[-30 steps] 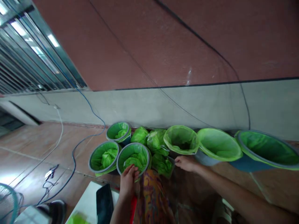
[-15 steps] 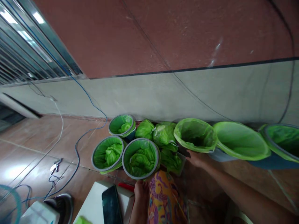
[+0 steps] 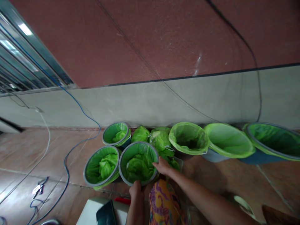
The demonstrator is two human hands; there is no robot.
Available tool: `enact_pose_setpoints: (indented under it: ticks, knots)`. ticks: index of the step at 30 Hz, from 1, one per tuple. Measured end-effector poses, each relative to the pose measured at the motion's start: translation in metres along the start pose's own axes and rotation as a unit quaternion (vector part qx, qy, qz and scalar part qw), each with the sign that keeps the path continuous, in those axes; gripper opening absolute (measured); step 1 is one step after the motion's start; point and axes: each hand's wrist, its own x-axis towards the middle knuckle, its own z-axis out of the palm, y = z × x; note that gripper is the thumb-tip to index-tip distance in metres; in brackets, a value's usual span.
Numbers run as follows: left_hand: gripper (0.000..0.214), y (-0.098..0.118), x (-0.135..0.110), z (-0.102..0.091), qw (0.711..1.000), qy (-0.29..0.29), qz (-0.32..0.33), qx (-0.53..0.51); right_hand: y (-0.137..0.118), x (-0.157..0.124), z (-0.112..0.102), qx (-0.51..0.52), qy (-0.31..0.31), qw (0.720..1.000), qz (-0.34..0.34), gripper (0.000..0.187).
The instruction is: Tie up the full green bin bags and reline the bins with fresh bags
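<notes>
"Well, that long wall (image 3: pixel 164 40) has wide bins (image 3: pixel 217 157) standing tight beside it. Could they fall?"

"I don't think so. No hand is on them. I'd watch the front bin (image 3: pixel 120 165), touching or nearly touching the bin to its left (image 3: pixel 85 168). Pulled crooked, it might knock that one over."

"And the knee in bright cloth (image 3: pixel 162 201)?"

"It's very near the front bin, so it could get in the way."

"What's inside?"

"A crumpled green bag (image 3: pixel 136 167). It looks loose, so a big tilt might spill it."

"Are the hands holding tight?"

"The right hand (image 3: pixel 162 166) has its fingers hooked on the right rim. The left hand (image 3: pixel 136 189) is curled at the near rim, but I can't tell how tightly. If one slips, the bin may swing."

"And the phone (image 3: pixel 105 214)?"

"It's by the left arm. One bump could make it slide."
</notes>
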Motion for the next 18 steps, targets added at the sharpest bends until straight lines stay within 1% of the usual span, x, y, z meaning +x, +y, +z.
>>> enact_pose_setpoints:
  ticks: [1,2,5,6,7,8,9,11,13,15,16,18]
  knots:
    - [0.041,0.004,-0.008,-0.004,1.000,0.003,0.000,0.003,-0.007,-0.003,-0.009,-0.022,0.000,1.000,0.009,0.042]
    - [0.040,0.009,-0.018,-0.009,1.000,-0.004,0.017,0.004,-0.013,-0.008,-0.021,-0.044,0.002,0.999,0.010,0.041]
    - [0.031,0.025,-0.055,-0.030,0.994,-0.021,0.107,0.017,-0.028,-0.032,-0.068,-0.102,0.030,0.994,-0.034,0.044]
    - [0.028,0.029,-0.068,-0.038,0.989,-0.029,0.142,0.027,-0.032,-0.043,-0.086,-0.119,0.056,0.990,-0.054,0.046]
    - [0.024,0.033,-0.082,-0.046,0.983,-0.039,0.174,0.039,-0.035,-0.055,-0.103,-0.132,0.088,0.983,-0.090,0.047]
    - [0.021,0.037,-0.094,-0.053,0.976,-0.051,0.205,0.046,-0.038,-0.068,-0.121,-0.139,0.131,0.975,-0.112,0.047]
    - [0.019,0.039,-0.107,-0.060,0.968,-0.069,0.236,0.049,-0.039,-0.081,-0.137,-0.142,0.170,0.967,-0.126,0.046]
    - [0.018,0.040,-0.130,-0.074,0.947,-0.112,0.297,0.049,-0.038,-0.109,-0.167,-0.145,0.225,0.951,-0.155,0.040]
    - [0.018,0.038,-0.151,-0.085,0.920,-0.155,0.354,0.066,-0.028,-0.140,-0.191,-0.147,0.261,0.942,-0.153,0.035]
    - [0.016,0.034,-0.171,-0.093,0.895,-0.181,0.393,0.111,-0.010,-0.172,-0.207,-0.133,0.281,0.941,-0.130,0.033]
    - [0.014,0.031,-0.181,-0.096,0.884,-0.194,0.402,0.139,0.003,-0.188,-0.212,-0.117,0.286,0.944,-0.116,0.033]
    - [0.009,0.022,-0.198,-0.096,0.866,-0.222,0.406,0.189,0.038,-0.219,-0.215,-0.068,0.264,0.956,-0.104,0.035]
